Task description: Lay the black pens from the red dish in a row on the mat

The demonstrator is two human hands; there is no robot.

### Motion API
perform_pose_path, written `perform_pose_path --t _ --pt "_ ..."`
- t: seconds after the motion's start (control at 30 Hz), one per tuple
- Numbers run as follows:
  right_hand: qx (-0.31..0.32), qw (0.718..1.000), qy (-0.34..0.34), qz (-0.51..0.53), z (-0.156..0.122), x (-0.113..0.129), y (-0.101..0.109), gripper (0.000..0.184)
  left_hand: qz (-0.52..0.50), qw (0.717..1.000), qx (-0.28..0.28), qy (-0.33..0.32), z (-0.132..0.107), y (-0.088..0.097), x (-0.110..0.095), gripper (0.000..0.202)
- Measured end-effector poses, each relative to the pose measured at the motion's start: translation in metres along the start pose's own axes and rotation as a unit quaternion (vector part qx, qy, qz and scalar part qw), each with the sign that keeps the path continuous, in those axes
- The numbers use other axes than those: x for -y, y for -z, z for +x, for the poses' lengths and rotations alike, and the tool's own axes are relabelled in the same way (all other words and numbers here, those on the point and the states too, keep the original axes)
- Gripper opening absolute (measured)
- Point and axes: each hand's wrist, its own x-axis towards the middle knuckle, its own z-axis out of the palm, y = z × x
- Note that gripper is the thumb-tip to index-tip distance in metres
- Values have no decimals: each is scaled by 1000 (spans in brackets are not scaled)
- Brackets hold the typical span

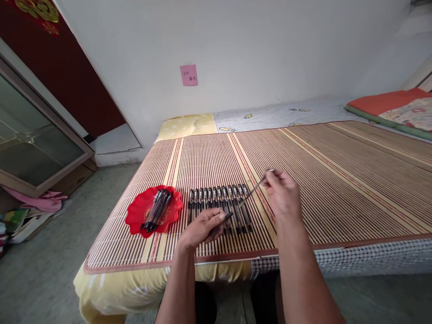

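Observation:
My left hand is closed around a dark pen barrel, whose end sticks out past the thumb toward the right. Higher up and to the right, my right hand pinches a thin pen refill that slants down toward the left hand. Its lower tip looks apart from the barrel. Behind and partly under my left hand, a row of several black-capped gel pens lies side by side on the mat. Left of the row, a red scalloped plate holds a bundle of several more pens.
A striped bamboo mat covers the bed, over yellow and checked cloth. Folded bedding lies at the far right. A pink note is stuck on the white wall behind. At left stands a glass-paned door.

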Motion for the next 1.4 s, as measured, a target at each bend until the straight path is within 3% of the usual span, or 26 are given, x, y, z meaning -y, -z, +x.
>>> perform_pose_path --t 0.07,0.13,0.23,0.3,0.47,0.7,0.97,1.23,1.4 --pt "-58 997 44 8 6 7 9 25 24 1000 -7 3 -4 8 0 38" --pt "-80 995 57 12 5 12 9 26 26 998 -56 -27 -3 10 0 37" --pt "-49 999 22 -11 -6 12 -9 22 -1 985 -145 -91 3 1 -3 32" --pt "-20 999 2 -35 -16 7 -25 20 -18 978 -172 -116 8 -7 -6 31" --pt "20 997 10 -70 -26 -5 -43 22 -34 977 -181 -110 11 -16 -7 31" --pt "135 987 -89 -10 -21 5 -30 16 -79 975 -187 -89 11 -10 -2 38" --pt "188 976 -111 7 -21 8 -29 15 -82 981 -161 -74 14 -12 2 42" --pt "165 982 -77 -47 -25 2 -39 20 -2 963 -223 -150 19 -15 8 29" --pt "83 995 -24 -58 -28 7 -43 24 -2 963 -220 -155 18 -20 6 32"
